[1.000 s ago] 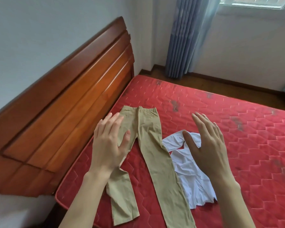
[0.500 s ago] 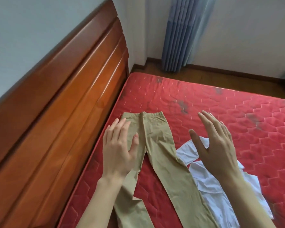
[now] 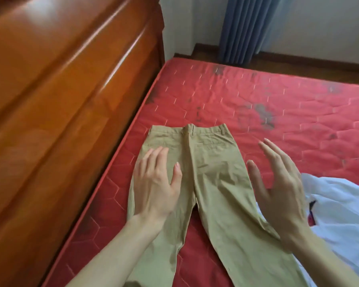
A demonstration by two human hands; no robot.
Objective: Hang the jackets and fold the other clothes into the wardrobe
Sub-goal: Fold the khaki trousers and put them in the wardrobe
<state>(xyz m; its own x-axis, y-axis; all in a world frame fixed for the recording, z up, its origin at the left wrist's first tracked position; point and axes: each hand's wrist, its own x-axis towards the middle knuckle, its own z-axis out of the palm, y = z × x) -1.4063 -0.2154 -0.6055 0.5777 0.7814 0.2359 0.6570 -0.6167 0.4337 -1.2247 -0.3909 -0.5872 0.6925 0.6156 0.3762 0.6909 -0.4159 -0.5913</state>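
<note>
Khaki trousers (image 3: 209, 172) lie spread flat on the red mattress (image 3: 278, 104), waistband toward the far side, legs running toward me. My left hand (image 3: 155, 183) is over the left hip of the trousers with fingers straight, palm down. My right hand (image 3: 282, 187) hovers at the trousers' right edge, fingers straight and palm turned inward, holding nothing. A crumpled white garment (image 3: 340, 214) lies to the right of the trousers, partly under my right forearm.
A tall glossy wooden headboard (image 3: 60, 100) runs along the left side of the mattress. Blue curtains (image 3: 249, 27) hang at the far wall above a strip of wooden floor (image 3: 298, 65). No wardrobe is in view.
The view has moved closer and dipped toward the trousers. Both hands have moved forward, up toward the hip area of the trousers, still holding nothing.
</note>
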